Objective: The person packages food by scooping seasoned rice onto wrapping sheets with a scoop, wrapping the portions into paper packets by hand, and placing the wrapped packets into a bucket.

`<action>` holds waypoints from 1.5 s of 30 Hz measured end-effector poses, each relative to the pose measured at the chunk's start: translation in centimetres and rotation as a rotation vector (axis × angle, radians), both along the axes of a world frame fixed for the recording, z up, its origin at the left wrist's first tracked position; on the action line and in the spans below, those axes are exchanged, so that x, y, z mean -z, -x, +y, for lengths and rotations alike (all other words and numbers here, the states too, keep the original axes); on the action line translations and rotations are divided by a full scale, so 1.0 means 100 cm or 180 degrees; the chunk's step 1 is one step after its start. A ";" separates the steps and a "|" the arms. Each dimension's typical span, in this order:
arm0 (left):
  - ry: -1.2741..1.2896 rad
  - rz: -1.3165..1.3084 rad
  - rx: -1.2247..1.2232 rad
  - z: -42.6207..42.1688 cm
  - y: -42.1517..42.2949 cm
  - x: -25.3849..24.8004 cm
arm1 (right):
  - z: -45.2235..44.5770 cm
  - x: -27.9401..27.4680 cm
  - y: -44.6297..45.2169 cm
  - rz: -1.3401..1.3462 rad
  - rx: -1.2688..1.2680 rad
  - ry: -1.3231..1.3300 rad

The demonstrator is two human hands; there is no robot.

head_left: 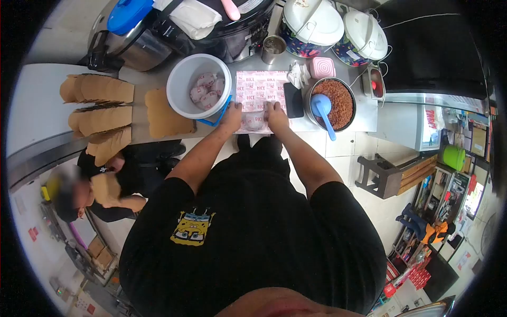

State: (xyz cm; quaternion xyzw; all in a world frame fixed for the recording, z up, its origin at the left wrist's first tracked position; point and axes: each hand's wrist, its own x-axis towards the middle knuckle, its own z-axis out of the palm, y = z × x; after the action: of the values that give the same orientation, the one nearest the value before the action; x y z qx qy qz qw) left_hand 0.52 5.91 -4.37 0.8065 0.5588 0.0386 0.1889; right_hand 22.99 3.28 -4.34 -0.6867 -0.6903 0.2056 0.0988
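A stack of white wrapping paper (260, 90) with red "RICE" print lies on the metal counter in front of me. At its near edge a rounded portion (254, 121) sits under or in a sheet of it; what is inside I cannot make out. My left hand (231, 117) is closed on the left edge of that sheet, beside a blue-edged flat object (221, 117). Opposite it, my right hand (277, 117) has its fingers closed on the sheet's right edge. Several wrapped rounds (207, 92) lie in a white bucket (174, 87) to the left.
Right of the paper are a phone (293, 100) and a pot of reddish-brown rice (342, 101) with a blue scoop (321, 106). Brown cardboard containers (100, 89) stand left. Cookers (312, 24) line the back. Another person (105, 185) holds a cardboard piece at lower left.
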 end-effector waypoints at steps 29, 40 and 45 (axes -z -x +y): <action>0.0823 -0.1089 -0.1199 0.000 -0.023 -0.007 | -0.006 -0.016 0.009 0.1395 0.0889 -0.0256; 0.0754 -0.0673 -0.1474 0.001 -0.056 -0.015 | -0.011 -0.013 0.050 0.1683 0.0695 -0.0589; 0.0600 -0.0942 -0.1411 -0.008 -0.054 -0.003 | 0.000 0.014 0.037 0.1751 0.0727 0.0083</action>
State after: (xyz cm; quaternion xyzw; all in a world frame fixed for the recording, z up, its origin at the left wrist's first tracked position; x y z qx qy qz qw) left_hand 5.91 5.08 -4.08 0.6292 0.6890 0.1441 0.3295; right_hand 19.32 3.28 -5.74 -0.6796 -0.5531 0.3803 0.2958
